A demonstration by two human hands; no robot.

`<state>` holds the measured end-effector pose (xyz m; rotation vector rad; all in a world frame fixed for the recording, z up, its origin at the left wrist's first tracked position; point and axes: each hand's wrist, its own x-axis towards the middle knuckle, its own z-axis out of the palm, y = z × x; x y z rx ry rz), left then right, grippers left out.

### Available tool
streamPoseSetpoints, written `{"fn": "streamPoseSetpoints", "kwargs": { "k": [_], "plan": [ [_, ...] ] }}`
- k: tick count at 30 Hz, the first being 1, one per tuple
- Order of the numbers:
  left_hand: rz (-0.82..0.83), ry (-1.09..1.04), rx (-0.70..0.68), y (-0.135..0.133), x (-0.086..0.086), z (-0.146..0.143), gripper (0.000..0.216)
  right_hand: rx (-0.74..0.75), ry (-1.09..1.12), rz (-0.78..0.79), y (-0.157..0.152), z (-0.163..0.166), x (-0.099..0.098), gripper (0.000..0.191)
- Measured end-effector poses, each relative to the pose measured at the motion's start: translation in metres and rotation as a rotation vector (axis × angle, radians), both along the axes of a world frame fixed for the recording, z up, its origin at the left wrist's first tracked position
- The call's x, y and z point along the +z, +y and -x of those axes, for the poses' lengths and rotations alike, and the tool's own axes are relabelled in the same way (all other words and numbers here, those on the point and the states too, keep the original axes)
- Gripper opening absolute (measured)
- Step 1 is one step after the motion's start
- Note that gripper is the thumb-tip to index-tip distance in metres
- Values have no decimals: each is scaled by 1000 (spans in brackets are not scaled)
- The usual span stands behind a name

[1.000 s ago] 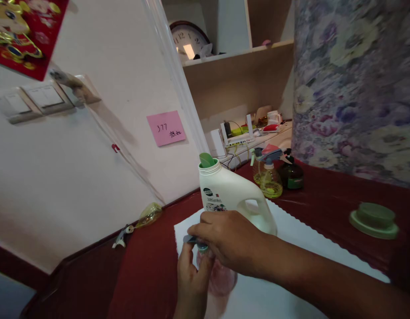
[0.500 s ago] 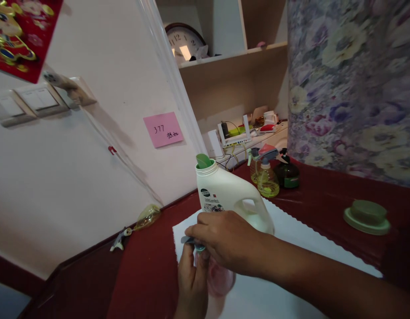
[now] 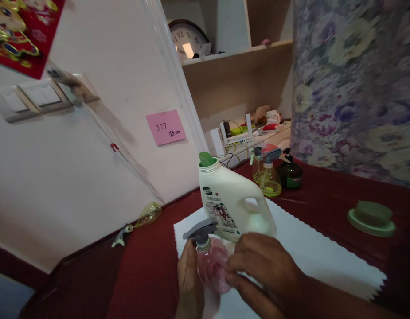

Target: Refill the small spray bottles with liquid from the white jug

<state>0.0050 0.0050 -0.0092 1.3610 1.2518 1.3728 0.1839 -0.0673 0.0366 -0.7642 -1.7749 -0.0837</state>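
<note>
A small pink spray bottle (image 3: pixel 211 263) with a grey trigger head (image 3: pixel 200 229) stands on a white cloth (image 3: pixel 311 252). My left hand (image 3: pixel 189 283) wraps round its left side. My right hand (image 3: pixel 264 270) curls against its right side, fingers closed on the bottle's body. Just behind stands a white detergent jug (image 3: pixel 229 201) with an open green spout and no cap. A green cap (image 3: pixel 371 216) lies on the red table (image 3: pixel 148 266) at the right.
Two spray bottles (image 3: pixel 266 175) and a dark bottle (image 3: pixel 291 173) stand behind the jug. A yellowish spray bottle (image 3: pixel 141 219) lies by the wall. A floral curtain (image 3: pixel 354 84) hangs at the right. Wall switches, a pink note and a shelf with a clock are behind.
My right hand has come off the grey trigger head and dropped to the bottle's body. The trigger head now shows in full.
</note>
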Motion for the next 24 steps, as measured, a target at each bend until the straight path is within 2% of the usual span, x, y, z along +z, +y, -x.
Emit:
{"fn": "streamPoseSetpoints", "kwargs": {
  "k": [3, 4, 6, 8, 11, 14, 16, 20, 22, 24],
  "plan": [
    [74, -34, 61, 0, 1, -2, 66, -38, 19, 153, -7, 0, -41, 9],
    [81, -38, 79, 1, 0, -1, 64, -61, -2, 277, -8, 0, -52, 14],
    [81, -26, 127, 4, -4, 1, 61, -91, -75, 529, -7, 1, -67, 47],
    [88, -17, 165, 9, -12, 4, 58, -74, -146, 748, -2, 3, -72, 81],
    [95, -62, 169, 18, -27, 8, 53, -1, -115, 913, 10, 10, -67, 105],
    [113, -111, 165, 25, -40, 12, 50, 60, 8, 913, 24, 20, -57, 108],
    [117, -103, 154, 27, -42, 15, 49, 89, 89, 875, 31, 25, -52, 106],
    [75, -48, 138, 26, -28, 20, 44, 152, 149, 717, 39, 34, -50, 86],
    [49, -21, 144, 24, -17, 20, 40, 122, 138, 736, 40, 37, -56, 77],
    [44, -17, 132, 22, -9, 18, 39, 64, 113, 830, 39, 36, -66, 70]
  ]
}}
